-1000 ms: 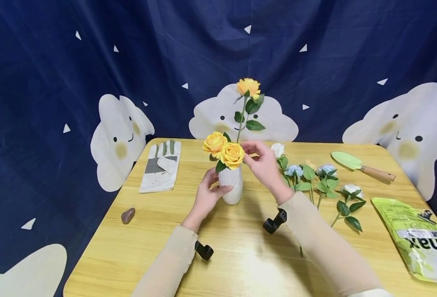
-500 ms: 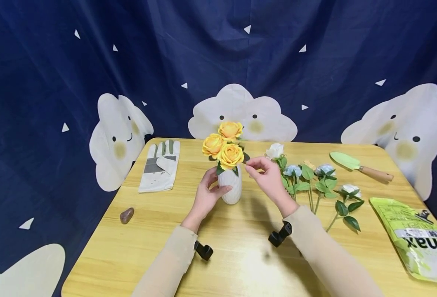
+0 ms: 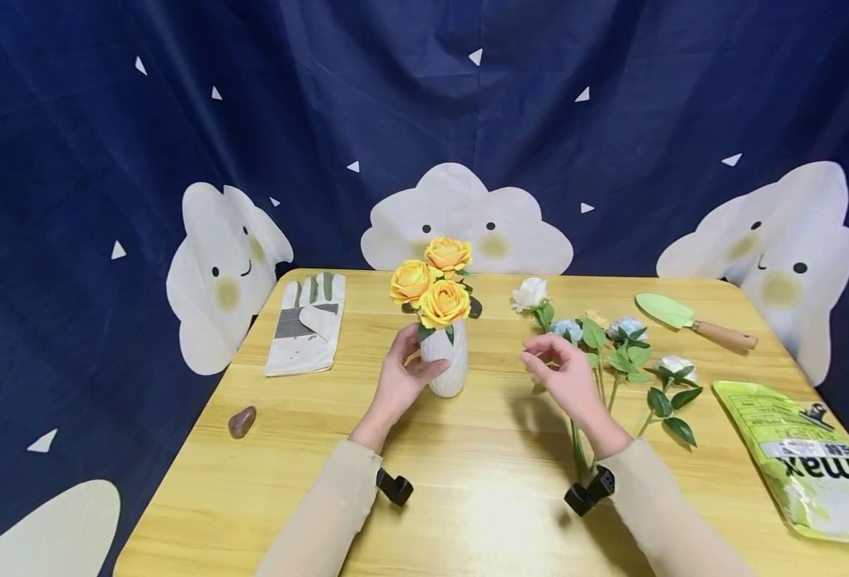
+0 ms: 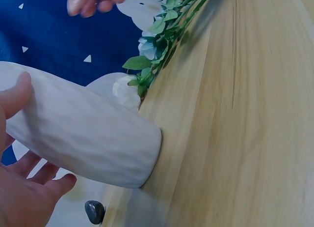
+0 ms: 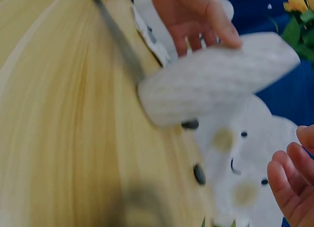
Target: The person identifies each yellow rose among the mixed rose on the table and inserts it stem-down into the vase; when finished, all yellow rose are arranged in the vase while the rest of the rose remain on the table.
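Note:
A white textured vase (image 3: 444, 362) stands upright on the wooden table, with three yellow roses (image 3: 444, 303) clustered above its mouth. My left hand (image 3: 404, 378) holds the vase from its left side, and the thumb lies across its front. In the left wrist view the same hand (image 4: 24, 192) curves round the white vase (image 4: 88, 128). My right hand (image 3: 564, 377) hovers to the right of the vase with loosely bent fingers and nothing in them. Near it lie loose flowers: a white rose (image 3: 530, 294), blue roses (image 3: 628, 327) and another white rose (image 3: 677, 368).
A green trowel (image 3: 665, 311) with a wooden handle lies at the back right. In front of it is a green-and-white bag (image 3: 799, 465) with a black clip. On the left are work gloves (image 3: 306, 324) and a brown stone (image 3: 242, 421). Dark stones (image 5: 198, 174) lie behind the vase.
The third yellow rose has dropped from high above the vase to join the other two. My right hand has let go and moved right, toward the loose flowers. The left hand stays on the vase.

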Demonstrator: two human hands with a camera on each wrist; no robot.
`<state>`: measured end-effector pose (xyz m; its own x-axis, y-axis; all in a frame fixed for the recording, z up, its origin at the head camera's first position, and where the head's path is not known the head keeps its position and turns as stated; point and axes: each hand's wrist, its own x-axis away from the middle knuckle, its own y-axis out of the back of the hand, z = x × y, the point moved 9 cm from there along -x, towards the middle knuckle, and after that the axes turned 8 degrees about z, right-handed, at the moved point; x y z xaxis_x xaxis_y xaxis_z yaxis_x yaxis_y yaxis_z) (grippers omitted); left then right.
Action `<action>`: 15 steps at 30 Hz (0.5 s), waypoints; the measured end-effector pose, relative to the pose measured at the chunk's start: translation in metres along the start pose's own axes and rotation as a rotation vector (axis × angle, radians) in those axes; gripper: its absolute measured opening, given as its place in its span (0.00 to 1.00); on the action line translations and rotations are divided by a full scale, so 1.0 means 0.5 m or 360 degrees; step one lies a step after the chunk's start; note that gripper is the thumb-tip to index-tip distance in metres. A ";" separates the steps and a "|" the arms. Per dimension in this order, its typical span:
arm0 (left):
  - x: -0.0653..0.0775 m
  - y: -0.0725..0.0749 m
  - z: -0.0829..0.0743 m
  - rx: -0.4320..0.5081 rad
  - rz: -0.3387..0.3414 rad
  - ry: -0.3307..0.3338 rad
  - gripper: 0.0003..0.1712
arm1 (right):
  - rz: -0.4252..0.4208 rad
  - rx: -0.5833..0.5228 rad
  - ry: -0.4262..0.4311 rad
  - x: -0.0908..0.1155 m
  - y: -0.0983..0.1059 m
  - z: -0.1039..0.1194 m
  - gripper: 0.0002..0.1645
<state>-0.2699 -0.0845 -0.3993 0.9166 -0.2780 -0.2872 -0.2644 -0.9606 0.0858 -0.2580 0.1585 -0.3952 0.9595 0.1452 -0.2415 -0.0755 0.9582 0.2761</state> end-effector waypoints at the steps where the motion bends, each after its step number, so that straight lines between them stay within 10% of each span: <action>1: 0.000 0.000 -0.002 0.0000 -0.0003 -0.0010 0.38 | -0.0005 0.0017 -0.0007 0.006 0.009 -0.005 0.09; 15: -0.010 -0.003 -0.011 -0.0108 -0.0023 0.0002 0.39 | -0.0119 0.0289 -0.0338 0.089 0.162 -0.120 0.19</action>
<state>-0.2723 -0.0816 -0.3927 0.9207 -0.2639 -0.2875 -0.2301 -0.9621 0.1462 -0.2379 0.2575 -0.4394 0.9973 0.0025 -0.0728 0.0292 0.9015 0.4318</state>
